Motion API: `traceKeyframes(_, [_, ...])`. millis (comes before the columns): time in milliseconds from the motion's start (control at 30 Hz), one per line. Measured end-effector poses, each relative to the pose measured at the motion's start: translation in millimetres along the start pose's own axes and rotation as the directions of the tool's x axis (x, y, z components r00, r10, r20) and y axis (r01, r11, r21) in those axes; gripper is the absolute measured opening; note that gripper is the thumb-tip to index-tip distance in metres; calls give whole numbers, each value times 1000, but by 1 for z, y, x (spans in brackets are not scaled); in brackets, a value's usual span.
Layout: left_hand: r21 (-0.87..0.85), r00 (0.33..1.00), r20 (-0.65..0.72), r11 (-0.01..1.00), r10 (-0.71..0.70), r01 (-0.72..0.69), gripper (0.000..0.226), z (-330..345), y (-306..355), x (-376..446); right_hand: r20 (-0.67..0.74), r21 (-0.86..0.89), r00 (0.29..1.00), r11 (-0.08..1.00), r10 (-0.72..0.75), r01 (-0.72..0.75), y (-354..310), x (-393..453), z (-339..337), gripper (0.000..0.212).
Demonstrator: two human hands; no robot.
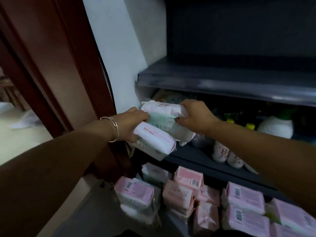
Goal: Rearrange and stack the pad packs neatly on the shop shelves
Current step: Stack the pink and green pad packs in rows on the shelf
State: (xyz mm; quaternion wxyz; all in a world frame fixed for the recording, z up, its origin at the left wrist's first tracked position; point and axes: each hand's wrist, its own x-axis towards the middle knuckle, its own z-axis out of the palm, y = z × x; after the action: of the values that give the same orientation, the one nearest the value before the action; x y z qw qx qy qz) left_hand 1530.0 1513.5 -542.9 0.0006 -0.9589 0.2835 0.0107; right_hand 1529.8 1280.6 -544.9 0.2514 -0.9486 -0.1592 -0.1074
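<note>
2 hands [135, 122] [195, 117], 2 pad packs [162, 117] [153, 139]

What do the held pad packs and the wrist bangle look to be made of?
Pad packs: soft plastic film, slightly glossy, judging by the wrinkles and crimped end seams. Bangle on the left wrist: thin metal, probably, with a polished rose-gold sheen.

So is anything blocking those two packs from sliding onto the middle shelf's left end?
Nothing visible blocks them. The left hand and right hand hold the pad packs at the middle shelf; the bottles stand further right.
</note>
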Motion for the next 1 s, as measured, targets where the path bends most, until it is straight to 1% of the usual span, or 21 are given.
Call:
traceKeyframes(100, [-32,996,-89,999,-4,2,53,-41,10,-4,-108,40,994,999,-21,25,-16,4,-42,41])
traceKeyframes(200, [-23,986,-168,999,18,-22,57,-75,17,1,-193,104,981,994,-3,23,-24,12,-78,38])
traceKeyframes(267, [-41,978,-210,999,21,-30,61,-94,19,10,-221,156,975,988,18,17,-23,22,-99,38])
traceKeyframes(367, [-62,966,-258,997,31,-49,60,-115,15,34,-253,201,967,979,40,12,-12,44,-122,37])
traceKeyframes(467, [-99,941,-338,993,21,-58,55,-132,7,65,-267,192,962,981,50,2,3,75,-133,36])
traceKeyframes(533, [-104,925,-379,992,28,-72,57,-141,1,86,-276,179,959,984,66,-16,15,95,-135,36])
traceKeyframes(600, [-107,928,-371,990,41,-87,55,-148,-5,106,-285,182,955,983,78,-26,26,114,-133,36])
traceKeyframes(667, [-112,941,-335,989,49,-92,53,-154,-14,123,-284,173,956,985,78,-29,36,133,-129,37])
traceKeyframes(767, [-157,953,-301,984,28,-79,52,-160,-30,145,-283,151,955,988,87,-45,48,161,-125,35])
traceKeyframes(833, [-238,958,-287,970,-18,-53,50,-168,-41,157,-294,148,952,988,84,-41,54,176,-123,32])
traceKeyframes(933, [-387,962,-262,922,-78,-31,46,-183,-54,173,-280,165,956,985,90,-45,59,195,-123,30])
traceKeyframes(1000, [-399,960,-267,916,-80,-35,47,-190,-60,185,-284,192,954,980,98,-44,60,206,-127,30])
